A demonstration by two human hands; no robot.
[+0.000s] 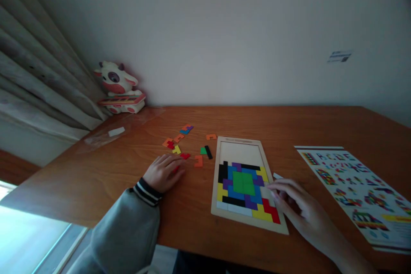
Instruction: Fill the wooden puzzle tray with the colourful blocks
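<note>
My left hand (164, 173) lies low on the wood table, fingers stretched forward and slightly bent. A red puzzle piece (175, 170) shows partly under its fingers, and a second red piece (185, 156) lies just past the fingertips. With thumb and index finger pinched together, my right hand (298, 204) is at the right rim of a wooden puzzle tray (236, 218). What the pinch holds, if anything, is hidden. A white piece (277, 176) peeks out behind the index finger. Coloured blocks fill the tray's lower part around a green centre (244, 183); bare wood shows at its top.
Loose pieces lie left of the tray, among them an orange piece (198, 161), a black bar (208, 152) and a yellow piece (176, 149). A printed pattern sheet (359, 197) is at the right. A toy cow with a keyboard (120, 87) stands back left by the curtain (38, 60).
</note>
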